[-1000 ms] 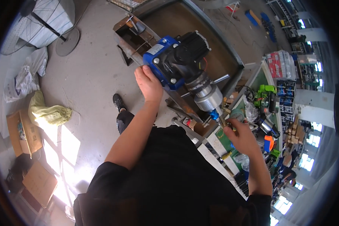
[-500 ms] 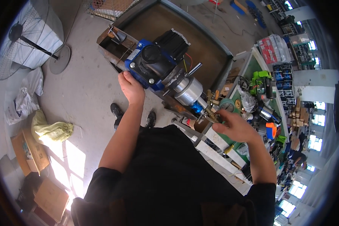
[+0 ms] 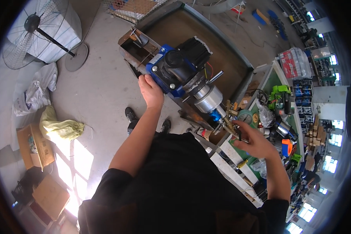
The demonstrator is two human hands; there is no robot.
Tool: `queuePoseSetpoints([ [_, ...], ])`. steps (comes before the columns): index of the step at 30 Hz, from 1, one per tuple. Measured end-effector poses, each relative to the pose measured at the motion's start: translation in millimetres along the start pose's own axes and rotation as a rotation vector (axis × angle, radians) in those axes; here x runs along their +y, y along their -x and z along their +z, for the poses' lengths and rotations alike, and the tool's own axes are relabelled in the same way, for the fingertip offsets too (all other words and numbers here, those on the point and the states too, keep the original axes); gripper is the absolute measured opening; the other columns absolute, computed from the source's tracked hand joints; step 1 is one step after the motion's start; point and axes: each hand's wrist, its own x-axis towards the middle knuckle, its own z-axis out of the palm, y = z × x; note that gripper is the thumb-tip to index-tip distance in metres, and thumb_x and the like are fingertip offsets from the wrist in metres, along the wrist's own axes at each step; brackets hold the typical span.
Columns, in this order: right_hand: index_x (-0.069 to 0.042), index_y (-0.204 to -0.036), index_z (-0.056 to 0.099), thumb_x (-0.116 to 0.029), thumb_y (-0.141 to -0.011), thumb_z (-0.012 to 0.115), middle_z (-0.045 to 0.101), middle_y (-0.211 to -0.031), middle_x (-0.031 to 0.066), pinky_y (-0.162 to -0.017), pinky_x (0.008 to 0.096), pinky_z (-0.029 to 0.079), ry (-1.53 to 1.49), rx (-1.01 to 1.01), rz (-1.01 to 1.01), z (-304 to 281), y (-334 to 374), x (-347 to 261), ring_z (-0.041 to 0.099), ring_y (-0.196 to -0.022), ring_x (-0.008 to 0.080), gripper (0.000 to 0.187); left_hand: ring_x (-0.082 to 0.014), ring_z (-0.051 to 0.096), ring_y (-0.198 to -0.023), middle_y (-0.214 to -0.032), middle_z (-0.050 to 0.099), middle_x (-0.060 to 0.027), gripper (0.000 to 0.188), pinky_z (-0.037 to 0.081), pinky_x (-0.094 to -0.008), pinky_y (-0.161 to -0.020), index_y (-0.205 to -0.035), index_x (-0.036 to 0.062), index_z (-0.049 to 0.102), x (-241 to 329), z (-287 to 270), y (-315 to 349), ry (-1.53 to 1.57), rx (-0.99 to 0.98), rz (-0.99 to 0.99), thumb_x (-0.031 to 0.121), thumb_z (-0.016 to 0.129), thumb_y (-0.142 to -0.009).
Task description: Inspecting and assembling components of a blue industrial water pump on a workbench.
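Note:
A blue and black electric motor pump (image 3: 171, 64) with a silver cylindrical body (image 3: 209, 99) lies tilted in front of me. My left hand (image 3: 152, 93) grips the near left edge of its blue housing, fingers pressed together. A blue collar (image 3: 215, 115) joins the cylinder to a brass fitting (image 3: 227, 125) at the lower right end. My right hand (image 3: 255, 141) has thumb and fingers on either side of that fitting's tip, around a small dark piece too small to make out. A round pressure gauge (image 3: 245, 117) sits just beyond the fingers.
Behind the pump stands a metal tank (image 3: 222, 35) holding brownish liquid. A rusty metal tray (image 3: 138, 45) sits at its left. Tools and parts crowd the green-topped bench (image 3: 275, 72) at right. A pedestal fan (image 3: 33, 25), yellow sack (image 3: 60, 126) and cardboard boxes (image 3: 35, 146) stand left.
The whole view has shifted, so everything sits further right and slightly lower. My right thumb and fingers have spread somewhat at the fitting's end. My left hand stays on the blue housing.

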Motion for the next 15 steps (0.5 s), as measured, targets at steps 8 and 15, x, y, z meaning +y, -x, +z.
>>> queuePoseSetpoints([
  [8,0.000,-0.160,0.045,-0.040,-0.101,0.077,0.066,-0.096,0.0119,-0.069,0.0333,0.047,0.058,-0.013,0.029,-0.6,-2.2,18.8,0.057,-0.078,0.0161,0.078,-0.0480,0.059,-0.104,-0.109,0.062,-0.0264,0.036,0.047,-0.0527,-0.094,-0.110,-0.0002,0.057,0.2,0.0,0.0,-0.038,0.002,-0.005,0.031,0.042,-0.118],
  [15,0.000,-0.133,0.054,-0.031,-0.101,0.079,0.058,-0.087,0.0070,-0.066,0.0312,0.044,-0.169,0.099,-0.098,11.7,-3.9,32.2,0.054,-0.076,0.0131,0.051,-0.0469,0.060,-0.103,-0.110,0.063,-0.0260,0.036,0.048,-0.0518,-0.094,-0.110,-0.0003,0.057,-1.5,0.6,-0.8,-0.037,0.004,0.022,0.032,0.042,-0.118],
])
